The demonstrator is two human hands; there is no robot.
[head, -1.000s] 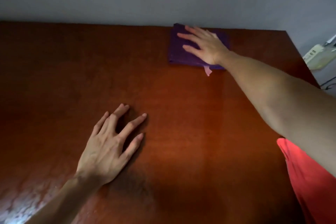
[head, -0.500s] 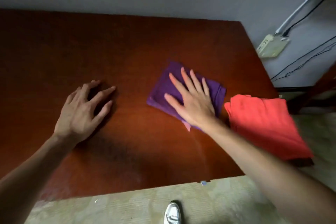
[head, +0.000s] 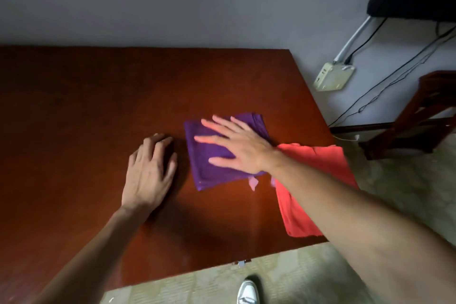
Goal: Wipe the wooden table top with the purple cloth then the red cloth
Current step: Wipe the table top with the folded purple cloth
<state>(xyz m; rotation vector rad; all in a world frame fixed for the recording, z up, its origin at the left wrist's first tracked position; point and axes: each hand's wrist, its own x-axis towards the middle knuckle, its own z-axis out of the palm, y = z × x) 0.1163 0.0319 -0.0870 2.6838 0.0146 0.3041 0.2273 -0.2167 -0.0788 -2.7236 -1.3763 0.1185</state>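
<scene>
A folded purple cloth (head: 209,170) lies flat on the dark wooden table top (head: 98,106), right of centre. My right hand (head: 237,145) presses down on it with straight, spread fingers. Just left of the cloth, my left hand (head: 150,173) rests on the bare wood with fingers slightly bent, holding nothing. A red cloth (head: 318,185) lies at the table's right near corner, partly under my right forearm and touching the purple cloth's right edge.
The table's back edge meets a grey wall. A power strip (head: 333,76) with cables hangs on the wall to the right, beside a dark wooden chair (head: 419,116). My white shoe (head: 248,292) shows on the carpet below the near edge.
My right hand has dragged the purple cloth from the far edge toward me and then leftward. My left hand now sits closer to the cloth. The view has tilted down.
</scene>
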